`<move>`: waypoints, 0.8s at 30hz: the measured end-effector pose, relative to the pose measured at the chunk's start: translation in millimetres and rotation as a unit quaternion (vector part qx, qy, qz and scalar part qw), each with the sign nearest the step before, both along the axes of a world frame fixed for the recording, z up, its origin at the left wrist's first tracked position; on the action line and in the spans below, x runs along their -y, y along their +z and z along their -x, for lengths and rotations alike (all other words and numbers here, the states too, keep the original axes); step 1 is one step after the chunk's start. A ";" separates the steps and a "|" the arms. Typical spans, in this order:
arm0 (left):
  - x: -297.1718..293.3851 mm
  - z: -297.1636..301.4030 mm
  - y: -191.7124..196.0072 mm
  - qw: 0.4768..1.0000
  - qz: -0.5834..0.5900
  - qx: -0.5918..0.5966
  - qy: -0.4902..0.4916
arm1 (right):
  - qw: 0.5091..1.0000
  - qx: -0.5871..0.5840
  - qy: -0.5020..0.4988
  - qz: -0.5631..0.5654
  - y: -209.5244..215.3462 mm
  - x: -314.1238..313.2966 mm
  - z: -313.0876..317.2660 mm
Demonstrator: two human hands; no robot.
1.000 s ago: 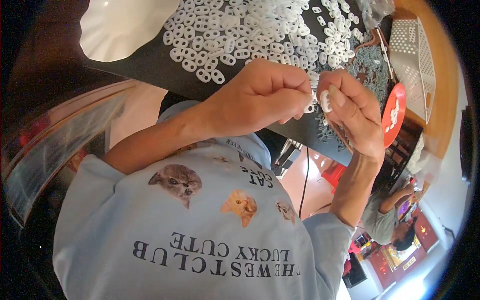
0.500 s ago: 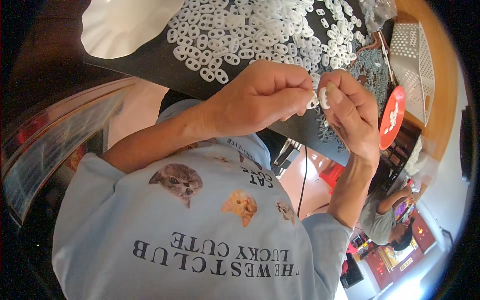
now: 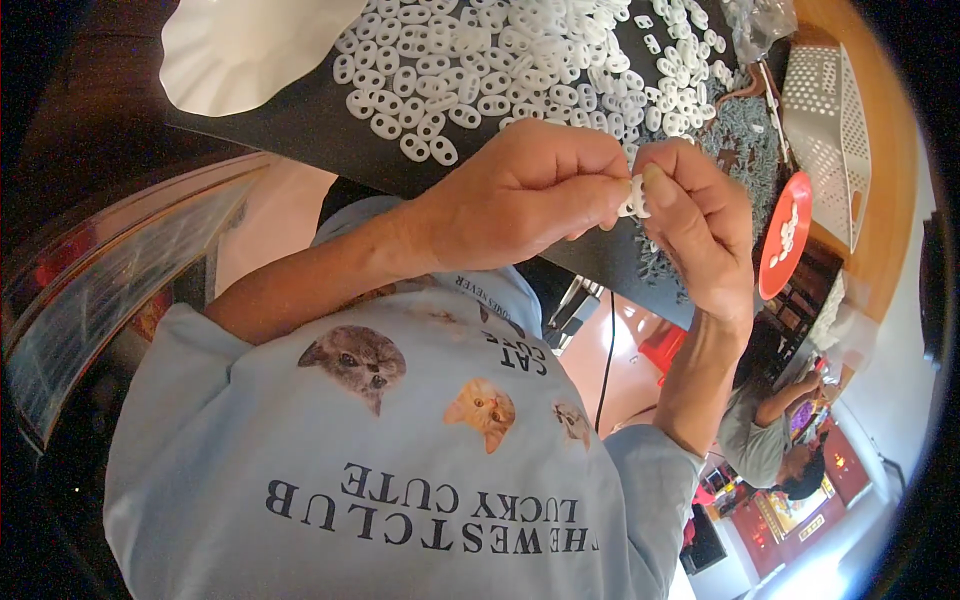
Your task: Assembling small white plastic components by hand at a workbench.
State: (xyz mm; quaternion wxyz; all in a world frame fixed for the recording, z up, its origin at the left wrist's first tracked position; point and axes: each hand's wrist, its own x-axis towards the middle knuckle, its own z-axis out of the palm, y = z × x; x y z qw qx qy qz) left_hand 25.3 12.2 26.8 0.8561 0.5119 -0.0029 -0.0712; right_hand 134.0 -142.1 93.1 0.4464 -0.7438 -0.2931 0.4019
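My left hand (image 3: 530, 190) pinches a small white two-holed plastic piece (image 3: 627, 208) between thumb and curled fingers. Facing it, my right hand (image 3: 705, 230) is closed on another small white plastic piece (image 3: 639, 192), its thumb on top. The two pieces meet between my fingertips, just off the table's near edge; how they join is too small to tell. Beyond my hands, many loose white oval pieces (image 3: 435, 65) with two holes each lie spread on the dark table (image 3: 330, 130).
A white wavy-rimmed bowl (image 3: 250, 60) sits at the far left. To the right are a heap of small grey parts (image 3: 740, 130), a red plate (image 3: 770, 260) with white bits, a white perforated basket (image 3: 850, 130) and a clear plastic bag (image 3: 757, 28). Another person (image 3: 755, 440) is further right.
My hands have drawn together, closing the small gap between the two white pieces. The right hand has shifted slightly left; the rest looks the same.
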 end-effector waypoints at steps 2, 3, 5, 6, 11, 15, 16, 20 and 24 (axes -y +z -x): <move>0.8 -0.7 -0.4 1.000 -0.006 0.018 0.006 | 1.000 0.000 -0.005 -0.007 -0.5 0.4 0.3; -0.1 0.2 2.1 1.000 0.001 0.003 0.000 | 1.000 -0.006 -0.010 -0.003 -1.2 1.2 0.7; -0.7 1.3 5.3 1.000 0.008 -0.013 -0.007 | 1.000 -0.010 -0.017 0.001 -1.4 1.7 3.1; -0.9 1.7 6.2 1.000 0.009 -0.027 -0.004 | 0.999 0.018 -0.027 0.000 -1.5 0.4 5.7; 2.5 -2.3 6.7 0.999 0.002 -0.039 0.014 | 0.975 0.216 0.047 -0.026 -8.9 4.2 6.1; 7.4 -4.3 1.0 0.999 0.022 -0.026 0.014 | 0.928 0.365 0.069 -0.011 -7.8 4.3 11.4; 8.8 -4.8 1.1 0.998 0.047 -0.033 0.014 | 0.927 0.368 0.067 -0.022 -9.0 5.6 11.8; 9.1 -9.4 0.4 0.999 0.013 -0.038 0.035 | 0.906 0.414 0.080 -0.030 -11.9 12.1 11.1; 15.6 -13.0 2.6 0.996 -0.042 -0.050 0.060 | 0.902 0.423 0.081 -0.017 -13.2 16.7 13.2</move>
